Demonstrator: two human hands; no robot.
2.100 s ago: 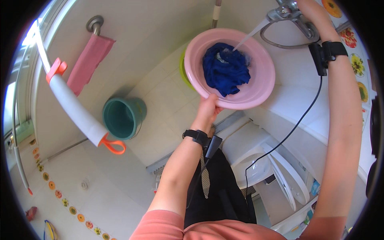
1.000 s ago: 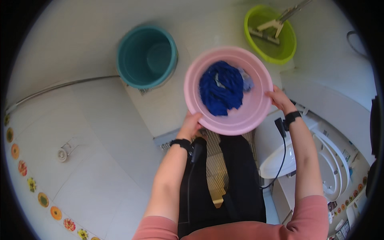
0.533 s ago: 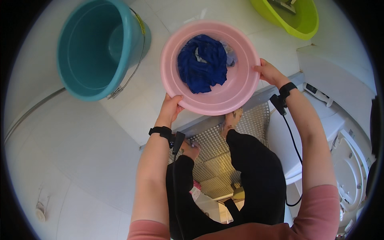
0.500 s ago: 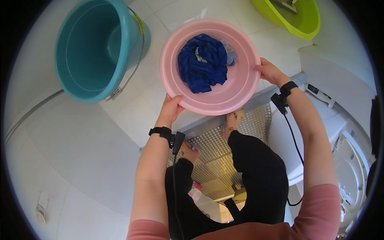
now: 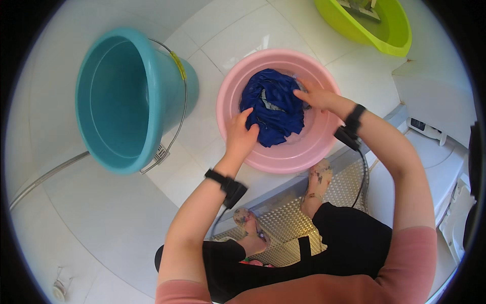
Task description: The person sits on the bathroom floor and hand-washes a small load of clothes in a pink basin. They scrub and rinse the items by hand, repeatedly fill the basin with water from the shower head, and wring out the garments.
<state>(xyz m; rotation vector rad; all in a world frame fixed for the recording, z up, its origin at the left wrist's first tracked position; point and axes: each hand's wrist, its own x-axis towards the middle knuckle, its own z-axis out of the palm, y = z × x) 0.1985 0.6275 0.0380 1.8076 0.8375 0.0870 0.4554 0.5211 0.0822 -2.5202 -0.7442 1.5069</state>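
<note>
A pink basin (image 5: pixel 316 152) stands on the white tiled floor in front of me. Bunched inside it lies a wet-looking dark blue cloth (image 5: pixel 281 124), with a paler greyish piece (image 5: pixel 272 101) showing at its middle. My left hand (image 5: pixel 240 136) reaches over the near left rim, thumb and fingers apart, at the cloth's left edge. Over the right side of the basin is my right hand (image 5: pixel 316 96), its fingers spread at the cloth's upper right edge. Neither hand visibly grips the cloth; whether the fingertips press on it I cannot tell.
At the left a large teal bucket (image 5: pixel 114 152) leans tilted, its wire handle hanging toward the basin. A lime green tub (image 5: pixel 400 49) sits at the far right. My feet are on a perforated mat (image 5: pixel 283 243) below a raised edge. White toilet (image 5: pixel 430 167) at right.
Both hands have let go of the pink basin's rim and moved inward to the blue cloth. The basin now rests on the floor, lower and further right in view.
</note>
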